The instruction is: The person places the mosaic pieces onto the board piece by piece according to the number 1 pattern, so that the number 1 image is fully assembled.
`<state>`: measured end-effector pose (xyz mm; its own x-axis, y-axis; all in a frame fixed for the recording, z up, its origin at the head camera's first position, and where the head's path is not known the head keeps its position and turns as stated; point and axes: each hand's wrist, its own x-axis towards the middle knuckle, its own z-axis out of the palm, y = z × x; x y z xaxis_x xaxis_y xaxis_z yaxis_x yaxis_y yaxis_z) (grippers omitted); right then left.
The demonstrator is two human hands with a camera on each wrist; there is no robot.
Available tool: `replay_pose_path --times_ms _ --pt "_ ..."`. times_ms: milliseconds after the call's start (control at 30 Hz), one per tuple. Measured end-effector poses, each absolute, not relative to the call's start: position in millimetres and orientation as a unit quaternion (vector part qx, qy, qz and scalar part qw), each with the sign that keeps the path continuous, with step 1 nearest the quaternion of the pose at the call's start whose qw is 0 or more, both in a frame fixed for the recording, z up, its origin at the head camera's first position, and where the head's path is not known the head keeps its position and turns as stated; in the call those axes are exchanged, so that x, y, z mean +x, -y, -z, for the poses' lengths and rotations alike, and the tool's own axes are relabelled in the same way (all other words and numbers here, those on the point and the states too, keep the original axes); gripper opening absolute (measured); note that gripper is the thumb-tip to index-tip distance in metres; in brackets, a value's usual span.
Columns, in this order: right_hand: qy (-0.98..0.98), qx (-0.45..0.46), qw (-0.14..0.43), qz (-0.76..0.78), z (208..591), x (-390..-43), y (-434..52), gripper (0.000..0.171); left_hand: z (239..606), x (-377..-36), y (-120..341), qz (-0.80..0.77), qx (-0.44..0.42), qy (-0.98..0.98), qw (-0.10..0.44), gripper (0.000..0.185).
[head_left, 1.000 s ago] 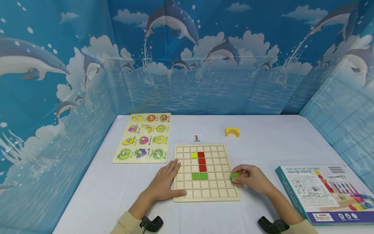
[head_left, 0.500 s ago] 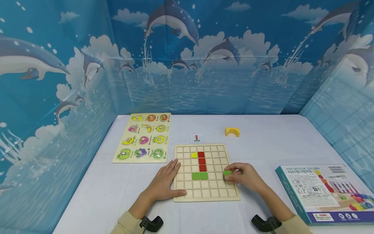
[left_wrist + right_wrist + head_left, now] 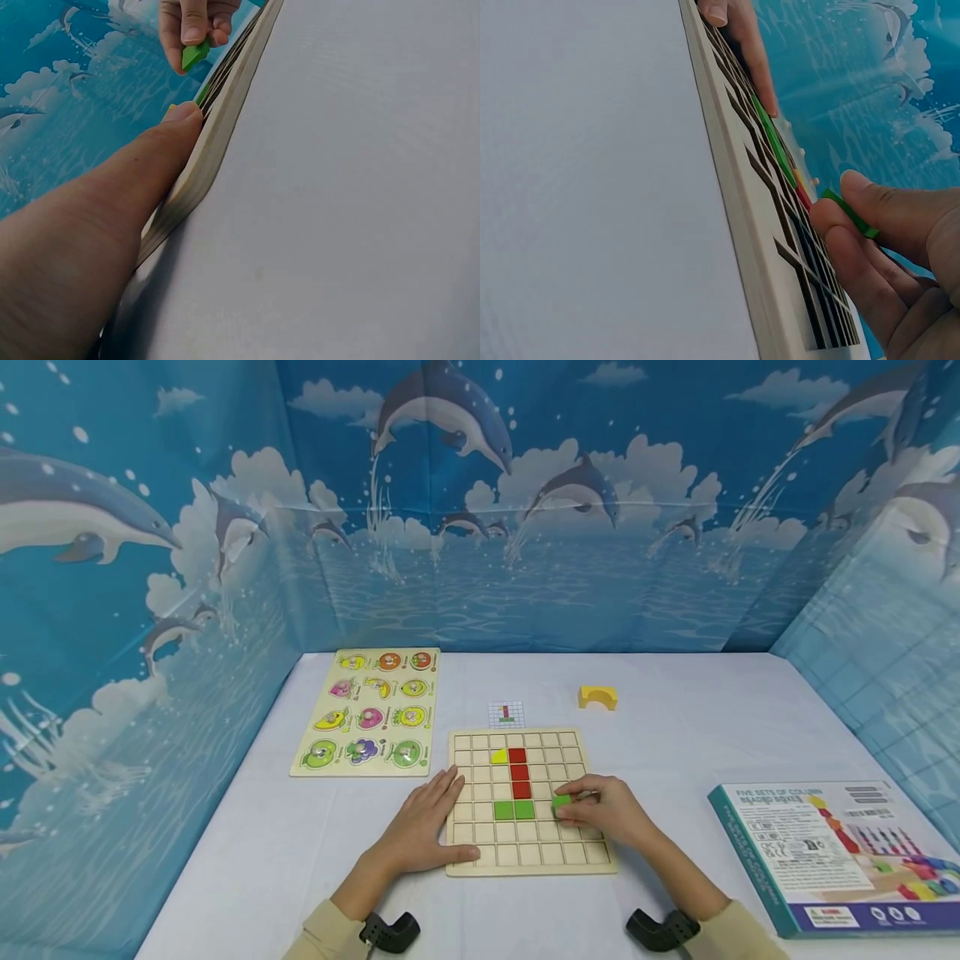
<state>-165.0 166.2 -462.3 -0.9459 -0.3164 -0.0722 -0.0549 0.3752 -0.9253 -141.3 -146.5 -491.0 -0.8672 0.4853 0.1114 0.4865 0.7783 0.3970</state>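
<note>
My right hand (image 3: 603,810) pinches a green square tile (image 3: 561,803) between thumb and fingers, held over the right part of a wooden grid board (image 3: 506,856). In the right wrist view the same green tile (image 3: 851,214) sits between thumb and fingertips, raised off the board. My left hand (image 3: 420,827) rests on the board's left edge with fingers spread and thumb along the near side. Set into the grid are a yellow piece (image 3: 499,757), a column of red tiles (image 3: 519,773) and two green tiles (image 3: 513,810) below it.
A small printed pattern card (image 3: 506,714) lies behind the board. To the left is a fruit puzzle board (image 3: 367,710). A yellow arch block (image 3: 597,697) stands at the back, and a toy box (image 3: 832,860) lies at the right.
My right hand has moved left with the green tile, from the board's right edge to above its right-hand squares. The left hand has stayed in place.
</note>
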Motion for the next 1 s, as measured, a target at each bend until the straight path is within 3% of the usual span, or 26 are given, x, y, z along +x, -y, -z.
replay_pose_path --times_ms 467,733,1000 --pt "-0.855 -0.18 0.114 0.474 461.9 -165.8 -150.5 0.035 492.3 -142.9 146.3 0.211 -0.249 0.945 -0.01 0.105" --pt "-0.878 -0.229 0.066 0.416 463.6 -165.3 -145.8 0.027 491.3 -142.5 146.0 0.213 -0.249 0.945 -0.012 0.105" --pt "-0.875 -0.247 0.055 0.412 468.5 -168.5 -147.5 0.024 491.2 -141.6 146.6 0.213 -0.258 0.942 -0.004 0.104"
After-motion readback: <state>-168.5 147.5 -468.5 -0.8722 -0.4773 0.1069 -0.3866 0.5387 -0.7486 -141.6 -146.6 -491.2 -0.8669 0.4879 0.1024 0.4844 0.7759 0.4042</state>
